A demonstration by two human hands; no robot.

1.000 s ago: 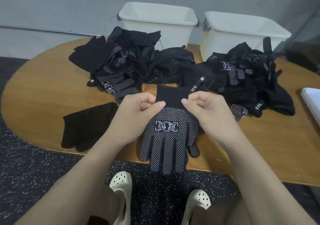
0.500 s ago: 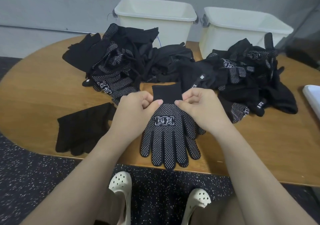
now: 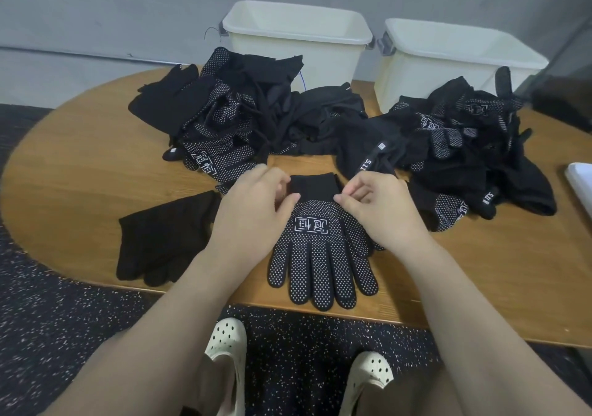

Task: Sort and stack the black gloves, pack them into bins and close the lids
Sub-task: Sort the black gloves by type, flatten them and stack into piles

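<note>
Near the wooden surface's (image 3: 80, 172) front edge, left hand (image 3: 253, 210) and right hand (image 3: 378, 214) each pinch the floppy, lightweight dotted black knit glove (image 3: 320, 255) beside its cuff; best hold, probably.

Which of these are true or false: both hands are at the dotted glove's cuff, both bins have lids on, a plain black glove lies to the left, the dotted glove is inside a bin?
1. Both hands, left hand and right hand, pinch the dotted glove at its cuff. True.
2. Both bins have lids on. False: the left bin and right bin stand open.
3. A plain black glove lies left of the dotted one. True.
4. The dotted glove is in a bin. False: it lies on the table.
</note>
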